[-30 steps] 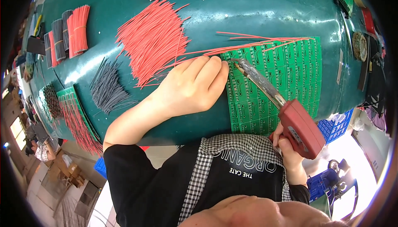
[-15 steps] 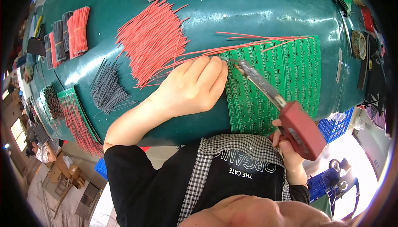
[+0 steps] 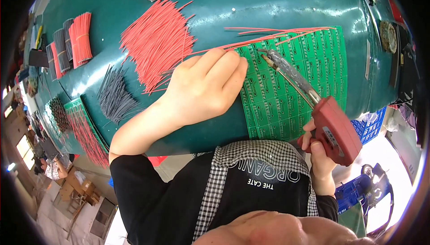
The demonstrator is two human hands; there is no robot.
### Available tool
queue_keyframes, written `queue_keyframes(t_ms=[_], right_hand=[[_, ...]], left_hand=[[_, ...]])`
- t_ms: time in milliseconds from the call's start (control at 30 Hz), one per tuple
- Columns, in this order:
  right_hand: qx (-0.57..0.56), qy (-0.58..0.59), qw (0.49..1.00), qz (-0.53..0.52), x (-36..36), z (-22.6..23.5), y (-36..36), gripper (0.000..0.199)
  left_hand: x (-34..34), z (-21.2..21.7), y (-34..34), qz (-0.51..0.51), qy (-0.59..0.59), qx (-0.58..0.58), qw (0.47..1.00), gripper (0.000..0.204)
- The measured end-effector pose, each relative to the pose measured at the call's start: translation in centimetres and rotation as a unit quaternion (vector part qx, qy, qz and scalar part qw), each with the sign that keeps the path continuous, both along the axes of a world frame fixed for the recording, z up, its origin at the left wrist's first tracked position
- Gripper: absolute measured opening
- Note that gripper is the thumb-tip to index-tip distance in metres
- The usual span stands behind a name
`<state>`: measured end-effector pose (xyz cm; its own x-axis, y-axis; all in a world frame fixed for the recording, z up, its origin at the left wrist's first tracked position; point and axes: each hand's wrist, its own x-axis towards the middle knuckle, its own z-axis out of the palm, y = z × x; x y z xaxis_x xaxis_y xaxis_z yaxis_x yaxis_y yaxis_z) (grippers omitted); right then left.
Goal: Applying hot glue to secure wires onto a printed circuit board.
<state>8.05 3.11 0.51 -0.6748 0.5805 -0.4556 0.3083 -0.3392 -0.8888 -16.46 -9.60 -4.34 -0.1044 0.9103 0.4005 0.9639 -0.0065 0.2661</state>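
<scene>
Count one bench [image 3: 277, 3], carrying one board [image 3: 284, 97] at the near edge. To the left, see one red wire pile [image 3: 156, 43]. Find one iron [image 3: 333, 128], gripped in the right hand [image 3: 321, 156], reaching over the board. See one left hand [image 3: 207, 81], curled at the board's far-left corner; cannot tell its grip. Farther left, count one black pile [image 3: 115, 95].

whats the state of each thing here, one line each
circuit board: lying flat
soldering gun: held in right hand, tip over circuit board, heat unclear
left hand: curled, any grip hidden
red wire pile: loose
dark wire pile: loose
red wire bundle: banded together
</scene>
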Motion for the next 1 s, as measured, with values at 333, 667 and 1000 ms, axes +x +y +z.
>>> queue_keyframes(t_ms=[333,667,1000], right_hand=[[-0.05,0.007,0.999,0.01,0.1,-0.1,0.6,0.074],[0.059,-0.016,0.995,0.073,1.4,-0.7,0.6,0.071],[-0.073,0.006,0.997,-0.004,0.2,0.7,0.5,0.072]], left_hand=[[0.1,-0.2,1.0,-0.026,0.008,-0.042,0.999,0.026],[0.4,-0.2,1.0,-0.029,0.06,-0.028,0.997,0.026],[0.5,-0.1,1.0,-0.032,0.059,-0.034,0.997,0.027]])
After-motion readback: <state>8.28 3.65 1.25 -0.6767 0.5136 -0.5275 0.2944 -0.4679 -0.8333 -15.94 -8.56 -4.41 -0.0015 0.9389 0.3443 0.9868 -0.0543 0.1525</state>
